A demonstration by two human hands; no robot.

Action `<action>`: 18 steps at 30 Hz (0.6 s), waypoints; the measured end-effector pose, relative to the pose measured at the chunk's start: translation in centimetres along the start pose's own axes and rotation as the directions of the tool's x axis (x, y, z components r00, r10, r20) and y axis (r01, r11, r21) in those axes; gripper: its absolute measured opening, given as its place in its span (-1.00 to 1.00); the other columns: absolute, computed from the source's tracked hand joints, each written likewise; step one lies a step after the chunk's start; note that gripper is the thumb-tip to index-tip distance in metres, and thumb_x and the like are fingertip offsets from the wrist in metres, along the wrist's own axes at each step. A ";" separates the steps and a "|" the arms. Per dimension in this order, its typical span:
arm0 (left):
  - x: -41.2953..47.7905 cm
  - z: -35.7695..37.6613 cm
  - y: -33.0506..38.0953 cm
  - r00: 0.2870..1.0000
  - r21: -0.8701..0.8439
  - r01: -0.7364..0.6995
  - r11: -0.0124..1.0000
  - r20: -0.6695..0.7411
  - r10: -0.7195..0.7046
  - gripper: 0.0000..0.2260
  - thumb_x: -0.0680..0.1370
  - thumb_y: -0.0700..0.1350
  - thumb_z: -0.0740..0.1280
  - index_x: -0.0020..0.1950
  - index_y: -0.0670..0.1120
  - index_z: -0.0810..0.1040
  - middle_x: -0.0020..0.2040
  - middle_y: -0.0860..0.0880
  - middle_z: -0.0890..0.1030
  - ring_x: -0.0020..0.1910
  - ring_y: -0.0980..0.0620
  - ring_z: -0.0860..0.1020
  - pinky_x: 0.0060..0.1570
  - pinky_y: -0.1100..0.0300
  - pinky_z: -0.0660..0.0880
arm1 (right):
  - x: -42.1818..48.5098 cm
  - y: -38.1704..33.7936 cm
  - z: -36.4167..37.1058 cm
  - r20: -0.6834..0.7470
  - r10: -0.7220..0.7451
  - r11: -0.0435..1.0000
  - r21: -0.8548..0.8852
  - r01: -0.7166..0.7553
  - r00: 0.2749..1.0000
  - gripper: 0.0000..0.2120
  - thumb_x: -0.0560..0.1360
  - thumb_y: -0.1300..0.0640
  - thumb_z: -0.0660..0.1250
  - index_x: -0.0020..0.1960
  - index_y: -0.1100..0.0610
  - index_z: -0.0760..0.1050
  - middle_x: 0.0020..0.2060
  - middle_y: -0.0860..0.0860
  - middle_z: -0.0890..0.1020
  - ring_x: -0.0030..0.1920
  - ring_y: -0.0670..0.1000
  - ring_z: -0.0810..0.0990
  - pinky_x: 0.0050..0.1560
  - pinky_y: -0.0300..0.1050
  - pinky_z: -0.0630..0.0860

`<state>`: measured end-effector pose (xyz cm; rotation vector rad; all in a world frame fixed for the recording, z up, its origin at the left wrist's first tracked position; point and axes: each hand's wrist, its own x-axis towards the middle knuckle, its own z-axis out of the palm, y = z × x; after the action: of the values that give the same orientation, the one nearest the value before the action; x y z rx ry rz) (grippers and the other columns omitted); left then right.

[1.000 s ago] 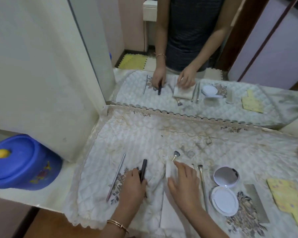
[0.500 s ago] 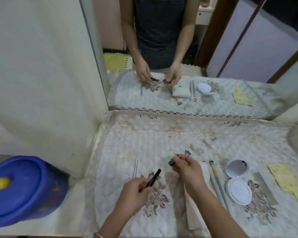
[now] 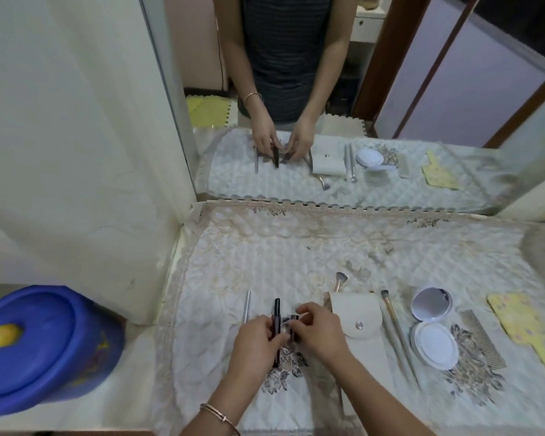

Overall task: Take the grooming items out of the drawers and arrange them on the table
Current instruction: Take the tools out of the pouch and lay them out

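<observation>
My left hand (image 3: 255,339) pinches a slim black pencil-like stick (image 3: 276,309) that points away from me, low over the quilted table cover (image 3: 296,247). My right hand (image 3: 320,330) holds a small dark cap-like piece (image 3: 293,324) right beside it. A silver stick (image 3: 246,306) lies to the left. To the right lie a beige snap pouch (image 3: 354,316), a fan brush (image 3: 340,280), two long brushes (image 3: 397,328), an open white compact with a mirror (image 3: 433,325), a metal comb (image 3: 482,338) and a yellow hand mirror (image 3: 523,325).
A large wall mirror (image 3: 390,105) stands along the table's back edge and reflects the person and the items. A blue lidded bucket (image 3: 41,347) sits on the floor at the left. A cream wall panel (image 3: 76,152) borders the table's left side.
My hands have come together at the front of the table. The black stick went from tilted to pointing straight away from me, and the small dark piece in my right hand moved down beside it.
</observation>
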<state>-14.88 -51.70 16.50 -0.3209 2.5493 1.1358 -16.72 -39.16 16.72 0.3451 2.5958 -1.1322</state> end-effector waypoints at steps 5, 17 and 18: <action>-0.6 -0.2 -0.2 0.997 0.072 -0.045 0.996 -0.062 0.050 -0.83 0.50 0.03 0.31 -0.09 -0.07 0.49 -0.22 0.01 0.54 -0.14 0.01 0.56 -0.14 0.16 0.46 | 0.2 0.0 0.6 0.005 -0.068 0.992 -0.105 0.068 0.998 -0.76 0.44 0.15 0.34 0.09 0.18 0.52 -0.11 0.08 0.63 -0.11 0.00 0.54 -0.09 -0.21 0.38; -0.6 -1.9 -1.9 0.992 0.171 0.025 0.985 -0.127 -0.003 -0.88 0.55 -0.04 0.24 -0.14 -0.02 0.34 -0.21 0.03 0.52 -0.20 0.05 0.51 -0.22 0.19 0.42 | -0.3 -1.3 0.2 0.036 -0.153 0.983 0.107 0.149 0.988 -0.89 0.46 0.15 0.33 -0.03 0.12 0.59 -0.26 -0.05 0.59 -0.23 -0.11 0.54 -0.13 -0.27 0.42; -0.8 -2.0 -1.9 0.990 0.166 -0.008 0.986 -0.137 0.031 -0.89 0.55 -0.05 0.24 -0.15 -0.01 0.36 -0.24 0.07 0.49 -0.21 0.08 0.48 -0.22 0.22 0.38 | -0.1 -1.7 0.2 0.052 -0.121 0.977 0.185 0.109 0.991 -0.90 0.46 0.15 0.34 -0.04 0.11 0.58 -0.26 -0.05 0.60 -0.24 -0.12 0.55 -0.14 -0.29 0.43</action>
<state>-13.92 -54.43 16.75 -0.3453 2.7523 0.9302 -17.15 -40.46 17.77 0.1955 2.4914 -1.4016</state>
